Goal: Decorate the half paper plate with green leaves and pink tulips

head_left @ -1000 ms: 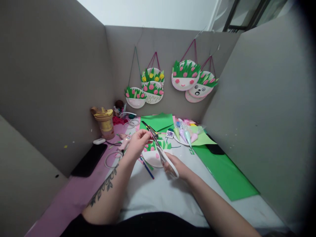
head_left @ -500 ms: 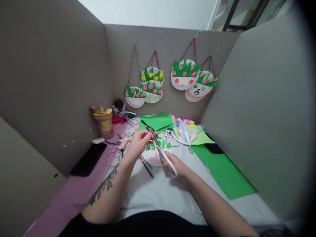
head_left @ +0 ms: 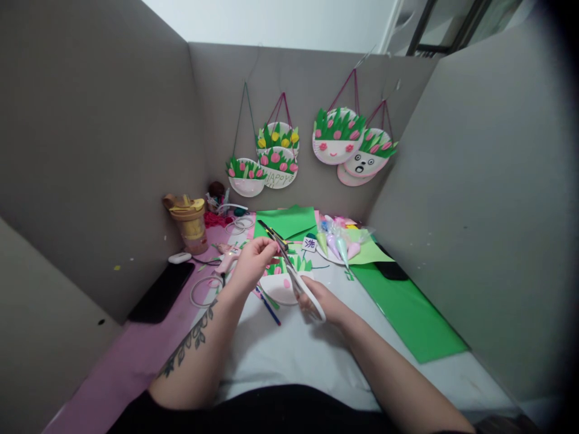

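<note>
My right hand (head_left: 322,303) grips the white handles of a pair of scissors (head_left: 294,274), whose blades point up and to the left. My left hand (head_left: 251,260) is pinched at the blades, holding a small piece I cannot make out. Just under both hands lies a paper plate (head_left: 279,288) trimmed with green paper grass and pink flowers. A blue pen (head_left: 269,308) rests beside the plate on the white table cover.
Grey partition walls enclose the desk; several decorated plates (head_left: 337,137) hang on the back one. Green paper sheets (head_left: 407,310) lie at right, a yellow-lidded cup (head_left: 190,223), a pink glue gun (head_left: 228,259) and a black phone (head_left: 161,291) at left, and icing-like cones (head_left: 338,244) behind.
Hands and scissors have barely moved; the view has shifted slightly.
</note>
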Tool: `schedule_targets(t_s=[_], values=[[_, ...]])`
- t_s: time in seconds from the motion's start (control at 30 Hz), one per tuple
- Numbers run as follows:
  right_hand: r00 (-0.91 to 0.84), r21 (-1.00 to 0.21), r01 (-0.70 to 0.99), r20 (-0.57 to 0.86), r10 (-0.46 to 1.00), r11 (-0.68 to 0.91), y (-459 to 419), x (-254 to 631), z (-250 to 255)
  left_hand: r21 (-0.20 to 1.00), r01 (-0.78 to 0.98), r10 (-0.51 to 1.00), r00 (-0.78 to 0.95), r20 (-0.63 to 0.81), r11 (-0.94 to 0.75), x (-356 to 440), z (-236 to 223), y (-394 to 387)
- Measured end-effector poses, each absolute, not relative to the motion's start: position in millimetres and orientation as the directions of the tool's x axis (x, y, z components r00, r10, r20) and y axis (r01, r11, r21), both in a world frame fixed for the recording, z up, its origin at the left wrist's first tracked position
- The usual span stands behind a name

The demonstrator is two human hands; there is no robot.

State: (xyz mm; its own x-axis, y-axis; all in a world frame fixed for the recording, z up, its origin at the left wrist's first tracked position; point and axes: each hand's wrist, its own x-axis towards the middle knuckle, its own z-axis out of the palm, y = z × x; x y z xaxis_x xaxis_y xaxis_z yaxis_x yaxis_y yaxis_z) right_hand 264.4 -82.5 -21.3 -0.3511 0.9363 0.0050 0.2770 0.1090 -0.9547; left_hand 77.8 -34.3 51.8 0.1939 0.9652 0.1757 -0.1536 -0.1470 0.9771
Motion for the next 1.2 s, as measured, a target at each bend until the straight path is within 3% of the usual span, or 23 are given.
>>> schedule_targets(t_s=[1.2], values=[[-0.352,-0.951,0.288,0.007,0.936,0.116,-81.4,266.7,-19.9,0.98,-0.165,0.966,0.21,0.148,-0.114,77.6,51.4,-33.9]])
